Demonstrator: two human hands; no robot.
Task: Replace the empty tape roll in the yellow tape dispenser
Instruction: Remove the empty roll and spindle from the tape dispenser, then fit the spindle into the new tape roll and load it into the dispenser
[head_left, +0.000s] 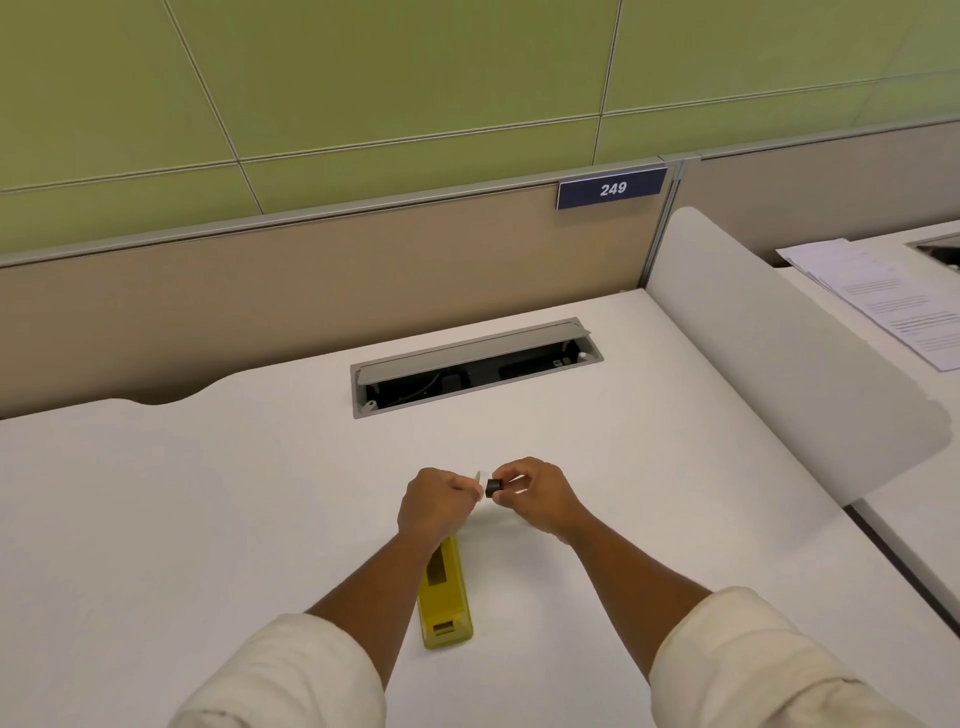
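Yellow dispenser (445, 597) lengthwise, toward viewer.

Bare forearms, both wrists uncovered. Cream sleeves (291, 670), loose and soft, rolled back into thick cuffs just below the elbows.

Both forearms come in from the bottom of the frame and meet near the centre, a little below the middle. The sleeves are rolled up, so the forearms are bare. The left hand (434, 501) is curled into a loose fist, its back to the camera, thumb and fingers pinched together at its right side. The right hand (530, 493) is just beside it, fingers bent, with thumb and forefinger closed in a pinch toward the left hand.
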